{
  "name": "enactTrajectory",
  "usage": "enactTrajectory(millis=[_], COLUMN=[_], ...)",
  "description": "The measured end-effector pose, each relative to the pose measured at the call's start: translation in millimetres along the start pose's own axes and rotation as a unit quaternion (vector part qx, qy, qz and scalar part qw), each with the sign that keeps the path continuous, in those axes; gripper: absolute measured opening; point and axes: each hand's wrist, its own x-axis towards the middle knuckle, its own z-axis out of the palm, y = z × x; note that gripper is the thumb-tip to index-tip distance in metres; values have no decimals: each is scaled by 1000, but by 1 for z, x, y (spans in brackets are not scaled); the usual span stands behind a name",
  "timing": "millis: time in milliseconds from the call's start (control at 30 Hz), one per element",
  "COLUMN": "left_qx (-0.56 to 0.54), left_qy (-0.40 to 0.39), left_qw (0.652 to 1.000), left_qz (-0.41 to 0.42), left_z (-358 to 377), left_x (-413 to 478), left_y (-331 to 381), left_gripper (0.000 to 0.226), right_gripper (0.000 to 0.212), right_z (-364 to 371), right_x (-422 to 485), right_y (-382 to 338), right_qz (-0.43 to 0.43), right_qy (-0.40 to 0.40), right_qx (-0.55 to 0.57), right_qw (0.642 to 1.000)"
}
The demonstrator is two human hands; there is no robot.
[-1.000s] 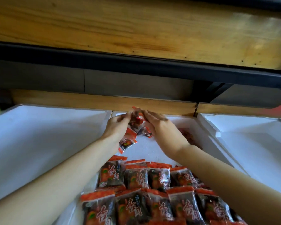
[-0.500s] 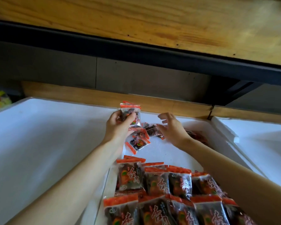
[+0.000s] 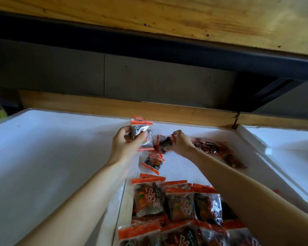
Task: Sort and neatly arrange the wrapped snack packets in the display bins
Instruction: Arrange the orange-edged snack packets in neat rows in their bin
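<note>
Snack packets [image 3: 141, 134], a small upright stack, are clenched in the left hand [image 3: 126, 145], thumb across the front, over the far end of the white foam bin [image 3: 252, 153]. Just beside it, the right hand [image 3: 182, 145] has its grip pinched on one more packet [image 3: 166, 143] at the edge of the loose heap [image 3: 219, 151] by the back wall. Neat rows [image 3: 178, 203] fill the near end. The slick wrappers could slide out of the stack if another is added, and a low forearm might knock the rows askew.
</note>
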Motion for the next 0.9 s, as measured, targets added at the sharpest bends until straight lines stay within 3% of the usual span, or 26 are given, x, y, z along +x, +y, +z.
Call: enactTrajectory(millis=[133, 267, 333, 433, 567, 767, 900], left_qx=[28, 17, 8, -9, -11, -56, -4], left_qy=[10, 11, 7, -10, -43, -66, -57], left_qw=[999, 998, 998, 997, 996, 992, 997], left_qz=[-15, -56, -61, -72, -75, -92, -53], left_z=[-9, -22, -27, -32, -35, -36, -46], left_x=[-5, -15, -23, -42, -72, -105, -117], left_y=[8, 22, 29, 42, 55, 70, 62], left_gripper=[30, 28, 21, 18, 17, 58, 44], right_gripper=[24, 18, 16, 11, 8, 13, 12], right_z=[-19, -50, -67, -88, -92, -84, -80], right_x=[-10, -37, -56, -96, -134, -156, -153], right_y=[-7, -24, -39, -65, -89, -114, -116], right_qz=[-46, -98, -129, -171, -223, -236, -260], right_qy=[59, 111, 86, -27, -94, -105, -104], right_qx=[30, 81, 127, 238, 229, 269, 246], right_qw=[997, 986, 980, 956, 943, 928, 928])
